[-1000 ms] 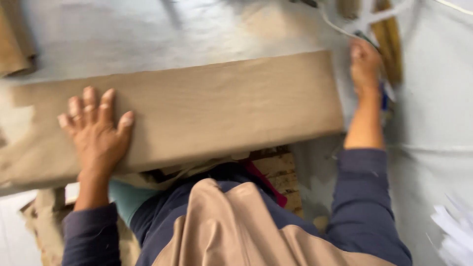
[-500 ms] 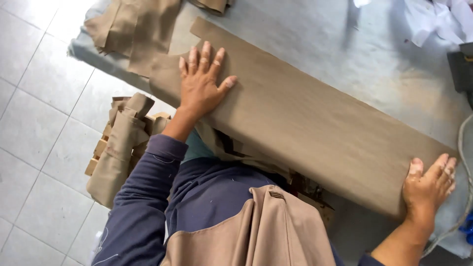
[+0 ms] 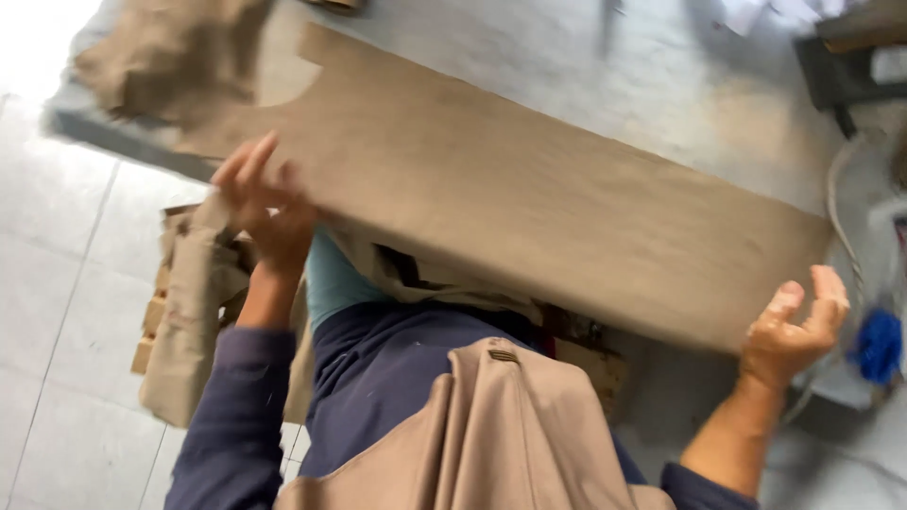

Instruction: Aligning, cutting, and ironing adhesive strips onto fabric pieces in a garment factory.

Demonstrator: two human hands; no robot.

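left hand [image 3: 260,203] sits at the near-left edge of the long brown cardboard sheet [image 3: 529,189], fingers spread and loose; blurred, so can't tell if it actually grips the edge. right hand [image 3: 792,326] is open, palm up, fingers curled, just off the sheet's near-right corner, holding nothing. sheet lies diagonally across the grey counter [image 3: 661,85], near edge overhanging toward the person's lap.

handling note, my read: sheet is long and floppy, so best to keep hands wide at both ends, flat palms or edge grips, and move both together so it doesn't buckle in the middle.

packaging nearby: crumpled brown paper [image 3: 165,57] at the counter's far-left corner, stack of folded brown cardboard pieces [image 3: 184,321] on the tiled floor [image 3: 57,312] to the left. blue tuft [image 3: 879,345] at right, white scraps top right. no labels or signs legible.
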